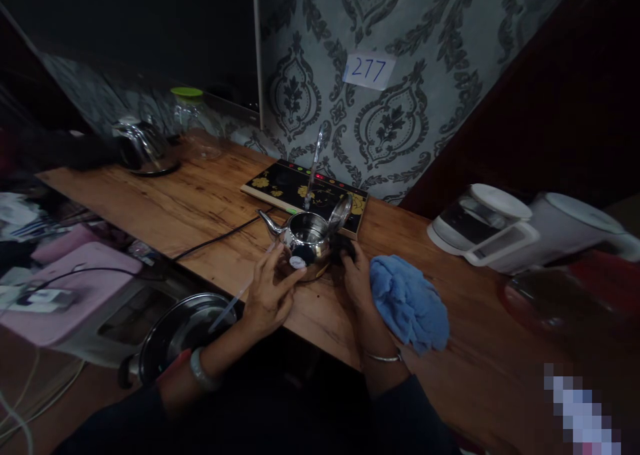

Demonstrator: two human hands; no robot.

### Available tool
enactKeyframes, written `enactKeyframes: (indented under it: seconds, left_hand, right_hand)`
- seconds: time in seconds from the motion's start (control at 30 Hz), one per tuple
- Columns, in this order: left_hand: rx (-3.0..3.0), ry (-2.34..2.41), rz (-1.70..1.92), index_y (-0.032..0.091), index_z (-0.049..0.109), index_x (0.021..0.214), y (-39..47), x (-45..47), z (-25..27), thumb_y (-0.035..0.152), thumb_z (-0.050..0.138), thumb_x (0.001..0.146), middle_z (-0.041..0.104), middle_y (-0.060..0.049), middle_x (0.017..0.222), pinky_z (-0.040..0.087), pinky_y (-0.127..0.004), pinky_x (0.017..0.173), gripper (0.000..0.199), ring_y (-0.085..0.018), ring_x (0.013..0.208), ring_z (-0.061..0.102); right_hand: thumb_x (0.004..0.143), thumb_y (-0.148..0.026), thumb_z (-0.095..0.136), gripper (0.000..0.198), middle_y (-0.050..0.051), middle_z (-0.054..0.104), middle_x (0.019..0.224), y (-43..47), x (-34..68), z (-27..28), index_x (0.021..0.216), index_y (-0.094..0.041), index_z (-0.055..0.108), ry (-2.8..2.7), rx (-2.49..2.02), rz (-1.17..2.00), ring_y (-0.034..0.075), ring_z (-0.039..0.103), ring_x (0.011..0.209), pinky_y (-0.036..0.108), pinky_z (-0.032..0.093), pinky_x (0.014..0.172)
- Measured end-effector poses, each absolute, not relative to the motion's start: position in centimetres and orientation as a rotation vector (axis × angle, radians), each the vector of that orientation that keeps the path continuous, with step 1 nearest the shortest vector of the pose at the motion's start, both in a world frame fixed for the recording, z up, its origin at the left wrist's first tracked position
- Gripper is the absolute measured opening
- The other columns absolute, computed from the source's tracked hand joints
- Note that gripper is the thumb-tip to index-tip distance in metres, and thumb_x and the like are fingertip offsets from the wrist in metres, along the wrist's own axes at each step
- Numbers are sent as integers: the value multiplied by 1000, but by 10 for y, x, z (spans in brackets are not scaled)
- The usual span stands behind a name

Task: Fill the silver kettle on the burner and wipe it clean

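Head view: left hand (pixel 270 292) and right hand (pixel 356 276) both clasping steel teapot (pixel 306 239) near table edge (pixel 320 335).

Both hands (pixel 310 285) around steel kettle (pixel 306 238)

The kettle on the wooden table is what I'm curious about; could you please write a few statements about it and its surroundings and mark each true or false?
1. The steel kettle has its lid tipped open. True.
2. Only the left hand touches the kettle. False: the right hand is at its dark handle side too.
3. A blue cloth lies right of the right hand. True.
4. The kettle sits on the black flowered hob. False: it stands on the wooden table in front of the hob.
5. The paper note on the wall reads 277. True.
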State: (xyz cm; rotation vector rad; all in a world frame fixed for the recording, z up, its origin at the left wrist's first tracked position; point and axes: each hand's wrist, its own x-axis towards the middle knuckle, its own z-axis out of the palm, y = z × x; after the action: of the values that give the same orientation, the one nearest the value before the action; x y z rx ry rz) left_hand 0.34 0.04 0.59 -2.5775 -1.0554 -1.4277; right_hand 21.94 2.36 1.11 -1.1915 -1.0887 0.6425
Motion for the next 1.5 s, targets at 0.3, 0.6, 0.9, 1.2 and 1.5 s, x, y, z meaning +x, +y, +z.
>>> enactKeyframes:
  seconds: [0.3, 0.6, 0.9, 1.2, 1.5]
  left_hand:
    - [-2587, -1068, -1424, 32, 36, 149, -2, 4, 7, 4, 59, 78, 25, -12, 160, 40, -59, 106, 79, -35, 141, 34]
    - [-2579, -1113, -1402, 27, 29, 152, -2, 3, 4, 8, 58, 81, 29, -15, 157, 37, -59, 109, 80, -35, 139, 36]
    - [-2572, -1075, -1422, 32, 37, 148, -1, 4, 7, 3, 58, 78, 25, -12, 160, 41, -58, 106, 79, -35, 140, 35]
    - [-2599, -1062, -1454, 33, 45, 143, 0, 2, 3, 1, 59, 76, 21, -8, 162, 43, -56, 106, 75, -35, 143, 31]
    - [-2582, -1056, -1473, 34, 51, 138, 0, 2, 2, 0, 60, 75, 21, -7, 162, 42, -57, 106, 72, -34, 142, 33]
  right_hand:
    - [81, -29, 54, 24, 3, 68, 97, 25, 221, 9, 100, -21, 67, -1101, -1192, 647, 20, 60, 93, 33, 46, 88]
    - [81, -29, 54, 25, 3, 69, 97, 24, 220, 8, 100, -20, 67, -1089, -1189, 629, 20, 59, 95, 34, 44, 89]
    - [82, -31, 53, 25, 3, 69, 97, 25, 221, 7, 101, -22, 67, -1108, -1186, 645, 21, 59, 93, 34, 45, 87]
    - [82, -31, 53, 25, 3, 69, 97, 26, 221, 5, 101, -21, 67, -1093, -1194, 652, 20, 60, 92, 33, 46, 86]
    - [84, -30, 54, 25, 3, 69, 98, 25, 222, 6, 103, -21, 67, -1110, -1206, 633, 20, 61, 93, 33, 46, 87]
